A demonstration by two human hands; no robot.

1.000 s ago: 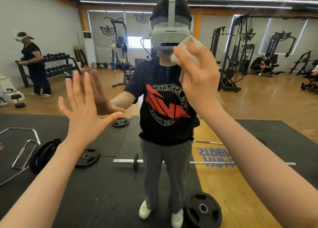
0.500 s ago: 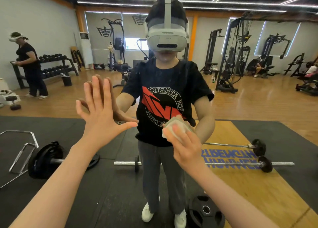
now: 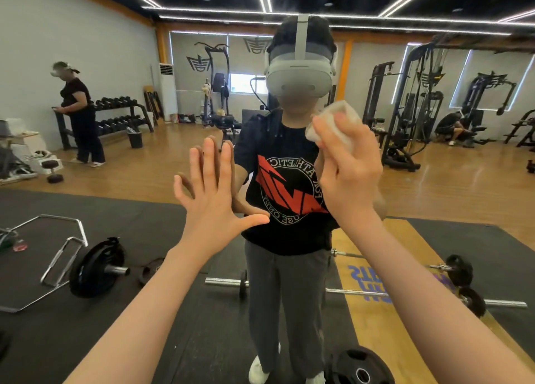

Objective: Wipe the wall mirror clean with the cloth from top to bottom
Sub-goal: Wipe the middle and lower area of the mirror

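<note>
The wall mirror (image 3: 121, 181) fills the whole view and reflects a gym and a person in a headset. My left hand (image 3: 214, 192) lies flat against the glass with fingers spread, meeting its own reflection. My right hand (image 3: 347, 166) presses a crumpled white cloth (image 3: 337, 123) onto the mirror at about chest-to-chin height of the reflection, right of centre. The cloth sticks out above my fingers; the part under my palm is hidden.
All the rest is reflection: barbells (image 3: 376, 291) and weight plates (image 3: 97, 268) on black mats, a dumbbell rack (image 3: 121, 114), cable machines (image 3: 411, 108) at right, another person (image 3: 79, 114) standing at left. No mirror edge or frame shows.
My right hand with the cloth went from face height down to waist height, and is now back up near chest height. My left hand stayed flat on the glass, shifting slightly right.
</note>
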